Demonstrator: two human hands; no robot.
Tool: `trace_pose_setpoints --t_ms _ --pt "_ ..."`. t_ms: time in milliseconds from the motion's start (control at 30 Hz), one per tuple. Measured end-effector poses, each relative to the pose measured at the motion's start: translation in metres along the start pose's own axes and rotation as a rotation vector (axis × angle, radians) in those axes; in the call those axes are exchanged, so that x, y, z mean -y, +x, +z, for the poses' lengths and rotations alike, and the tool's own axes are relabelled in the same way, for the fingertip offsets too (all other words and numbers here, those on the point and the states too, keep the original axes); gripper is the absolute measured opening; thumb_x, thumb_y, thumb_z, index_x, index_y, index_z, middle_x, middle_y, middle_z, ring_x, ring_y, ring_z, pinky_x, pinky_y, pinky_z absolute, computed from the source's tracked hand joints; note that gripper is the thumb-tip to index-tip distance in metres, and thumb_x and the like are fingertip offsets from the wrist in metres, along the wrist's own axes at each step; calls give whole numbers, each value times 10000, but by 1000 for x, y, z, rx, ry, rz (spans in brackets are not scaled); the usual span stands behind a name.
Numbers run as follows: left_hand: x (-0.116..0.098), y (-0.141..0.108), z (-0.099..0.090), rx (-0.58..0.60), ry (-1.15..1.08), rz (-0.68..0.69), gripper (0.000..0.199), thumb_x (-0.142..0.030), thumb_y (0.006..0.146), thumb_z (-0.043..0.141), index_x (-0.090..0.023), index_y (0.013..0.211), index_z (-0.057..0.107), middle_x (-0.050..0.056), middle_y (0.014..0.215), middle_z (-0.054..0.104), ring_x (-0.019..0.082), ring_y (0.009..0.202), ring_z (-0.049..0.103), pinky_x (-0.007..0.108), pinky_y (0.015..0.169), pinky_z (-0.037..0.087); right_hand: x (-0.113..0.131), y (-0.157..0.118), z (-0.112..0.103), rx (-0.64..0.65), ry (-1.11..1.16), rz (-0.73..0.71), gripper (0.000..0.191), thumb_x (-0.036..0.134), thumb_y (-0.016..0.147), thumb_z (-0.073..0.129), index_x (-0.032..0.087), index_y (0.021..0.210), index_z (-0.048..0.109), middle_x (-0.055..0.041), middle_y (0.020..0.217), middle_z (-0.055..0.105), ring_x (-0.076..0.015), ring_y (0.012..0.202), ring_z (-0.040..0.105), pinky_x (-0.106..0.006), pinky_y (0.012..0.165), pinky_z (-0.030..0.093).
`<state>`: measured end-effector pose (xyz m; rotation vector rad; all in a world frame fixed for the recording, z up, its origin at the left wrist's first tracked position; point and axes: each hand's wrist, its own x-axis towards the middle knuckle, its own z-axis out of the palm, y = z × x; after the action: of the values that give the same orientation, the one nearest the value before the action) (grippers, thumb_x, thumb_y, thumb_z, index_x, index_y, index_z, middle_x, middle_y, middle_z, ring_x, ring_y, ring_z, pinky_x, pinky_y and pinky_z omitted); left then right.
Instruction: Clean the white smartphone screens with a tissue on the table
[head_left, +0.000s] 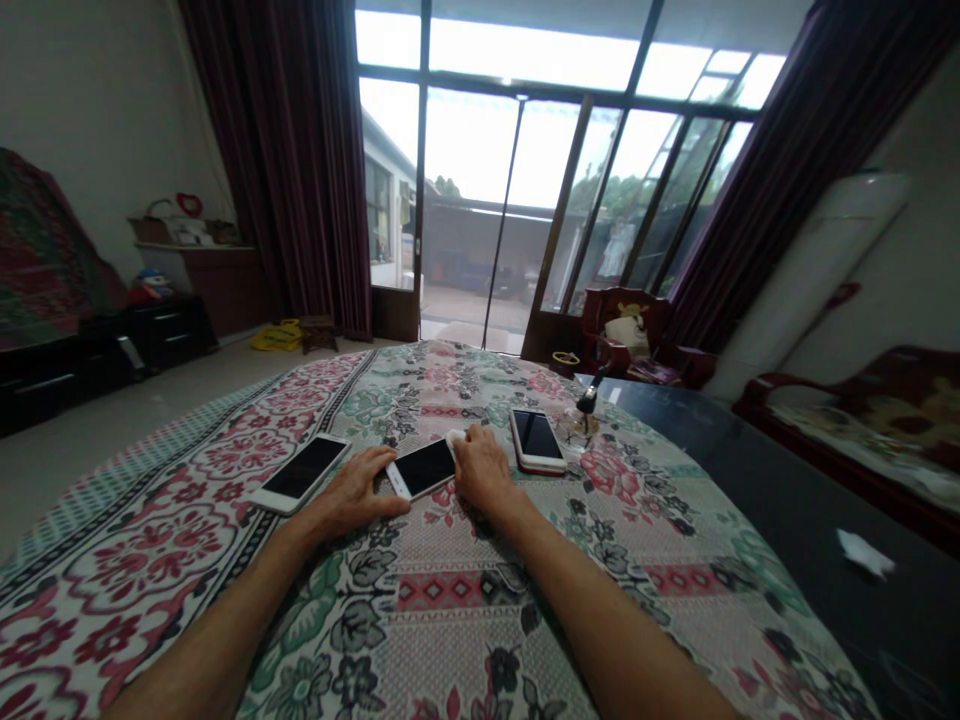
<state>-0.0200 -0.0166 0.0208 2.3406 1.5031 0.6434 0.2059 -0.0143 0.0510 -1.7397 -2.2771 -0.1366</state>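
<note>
A white phone with a dark screen (424, 467) lies tilted between my hands on the flowered tablecloth (525, 630). My left hand (364, 490) holds its left end, thumb at the near edge and fingers at the far corner. My right hand (482, 465) is closed at the phone's right end, with a bit of something white (455, 438) at its fingertips. Left of my left hand lies a larger white phone (302, 474), screen up. Another white phone (538, 440), with a reddish edge beneath, rests right of my right hand.
A clear glass jar with a dark-topped brush (586, 410) stands right of the phones. A dark tabletop (795, 500) holds a crumpled white tissue (865, 553). Beyond are a wooden chair (628, 325), curtains and glass doors.
</note>
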Motion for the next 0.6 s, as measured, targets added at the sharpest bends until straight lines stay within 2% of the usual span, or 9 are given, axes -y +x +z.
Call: trace_pose_setpoints --t_ms 100,233,367,467,600 --pt "0 0 0 5 -17 -1 728 -538 658 685 -142 1262 588 143 1375 540 329 1279 485 421 1094 365 17 -7 3 -19 15 -87 209 174 885 486 194 1053 609 -117 1078 537 -235 961 478 -329 788 399" --pt "5 1 7 -56 -11 10 743 -535 632 701 -133 1245 586 151 1372 521 342 1281 467 444 1096 357 37 -19 2 -31 57 -209 225 180 865 497 191 1065 597 -107 1071 526 -224 944 465 -319 773 396" --pt "11 1 11 -109 -5 -18 730 -510 595 734 -124 1200 602 167 1375 487 362 1298 432 459 1092 359 45 -23 3 -29 116 -280 202 226 877 496 200 1040 613 -90 1054 523 -214 927 464 -314 765 397" --pt "11 0 10 -108 -28 16 630 -504 621 728 -159 1138 629 129 1312 525 336 1261 465 453 1084 369 39 -16 6 -26 137 -232 216 237 911 462 219 1056 621 -79 1034 526 -208 929 473 -306 765 396" --pt "9 0 9 -87 -37 43 635 -525 641 713 -153 1147 620 135 1304 529 326 1245 479 451 1074 376 20 1 9 -26 104 -80 235 249 936 444 231 1082 627 -88 1046 529 -216 960 489 -305 772 401"
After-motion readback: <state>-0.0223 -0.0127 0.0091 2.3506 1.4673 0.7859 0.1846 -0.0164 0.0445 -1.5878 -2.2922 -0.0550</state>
